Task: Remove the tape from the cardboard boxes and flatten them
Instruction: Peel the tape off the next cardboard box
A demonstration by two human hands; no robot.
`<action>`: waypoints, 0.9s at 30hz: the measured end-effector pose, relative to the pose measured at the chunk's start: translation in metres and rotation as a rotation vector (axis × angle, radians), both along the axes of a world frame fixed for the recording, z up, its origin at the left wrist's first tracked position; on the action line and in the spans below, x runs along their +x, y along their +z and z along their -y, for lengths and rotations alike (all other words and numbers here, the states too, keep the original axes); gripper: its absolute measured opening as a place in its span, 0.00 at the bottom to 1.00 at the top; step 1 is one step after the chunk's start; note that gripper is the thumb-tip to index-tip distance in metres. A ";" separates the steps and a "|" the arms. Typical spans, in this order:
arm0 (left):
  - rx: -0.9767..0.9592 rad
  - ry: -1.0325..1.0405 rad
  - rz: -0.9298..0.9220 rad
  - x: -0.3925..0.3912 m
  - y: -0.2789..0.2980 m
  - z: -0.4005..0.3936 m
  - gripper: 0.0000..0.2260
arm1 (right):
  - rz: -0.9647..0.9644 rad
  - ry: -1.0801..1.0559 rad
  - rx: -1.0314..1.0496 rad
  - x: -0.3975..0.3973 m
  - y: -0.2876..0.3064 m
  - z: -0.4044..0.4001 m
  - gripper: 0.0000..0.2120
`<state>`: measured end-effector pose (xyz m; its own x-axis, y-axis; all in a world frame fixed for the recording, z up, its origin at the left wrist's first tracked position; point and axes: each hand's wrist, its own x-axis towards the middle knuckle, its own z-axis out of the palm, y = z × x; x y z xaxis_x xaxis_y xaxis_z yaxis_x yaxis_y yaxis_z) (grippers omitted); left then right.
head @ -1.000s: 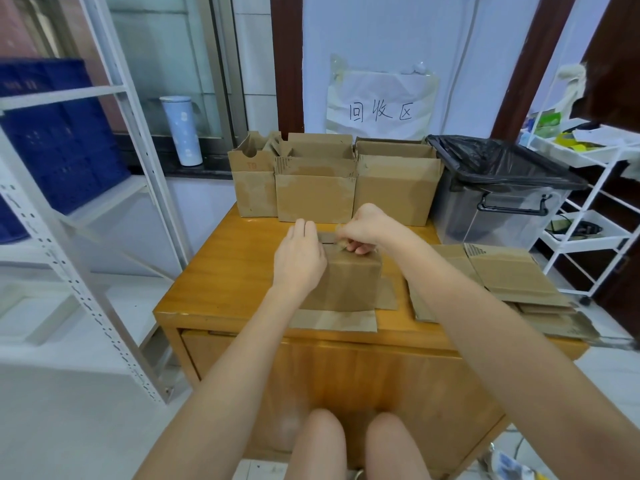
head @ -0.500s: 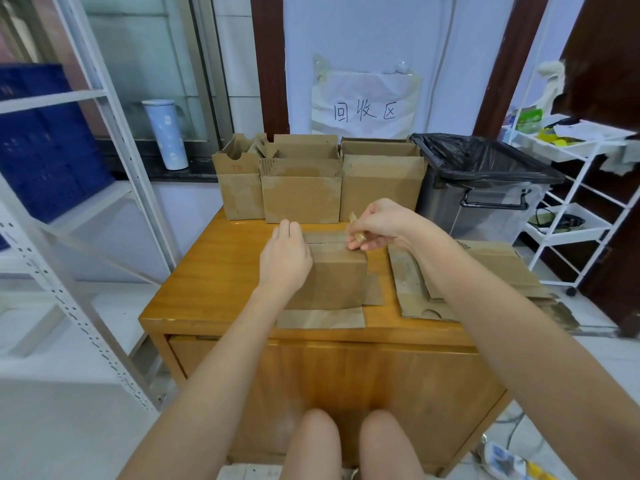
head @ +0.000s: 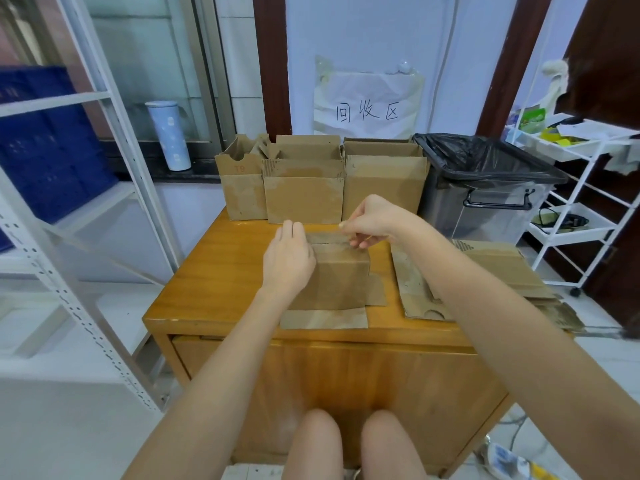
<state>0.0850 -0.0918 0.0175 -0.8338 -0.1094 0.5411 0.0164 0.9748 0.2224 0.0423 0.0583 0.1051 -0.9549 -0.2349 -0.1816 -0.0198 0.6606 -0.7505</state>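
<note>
Table (head: 214,271) edge: left hand (head: 287,261) steadies box (head: 341,282).

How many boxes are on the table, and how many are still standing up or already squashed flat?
Standing boxes at the back: 3
Box being worked on by the left hand and right hand: 1
Flattened boxes at the right: one pile, count unclear
Total still boxes: 4

3 upright boxes (head: 304,188) wall the back; desk's left side (head: 207,271) bare.
</note>
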 end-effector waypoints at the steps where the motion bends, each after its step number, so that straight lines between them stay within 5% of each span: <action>1: 0.000 0.000 -0.002 0.000 0.000 0.000 0.06 | -0.007 -0.002 0.026 -0.001 0.000 0.000 0.14; 9: 0.004 -0.001 -0.002 0.001 0.001 -0.002 0.07 | -0.020 -0.096 0.110 -0.006 -0.014 0.006 0.04; 18: 0.007 0.006 0.008 0.001 0.001 -0.002 0.07 | -0.041 -0.040 0.110 -0.005 -0.006 0.017 0.14; 27: 0.010 0.006 -0.011 0.000 0.000 0.000 0.06 | -0.024 -0.041 0.078 -0.006 -0.001 0.004 0.11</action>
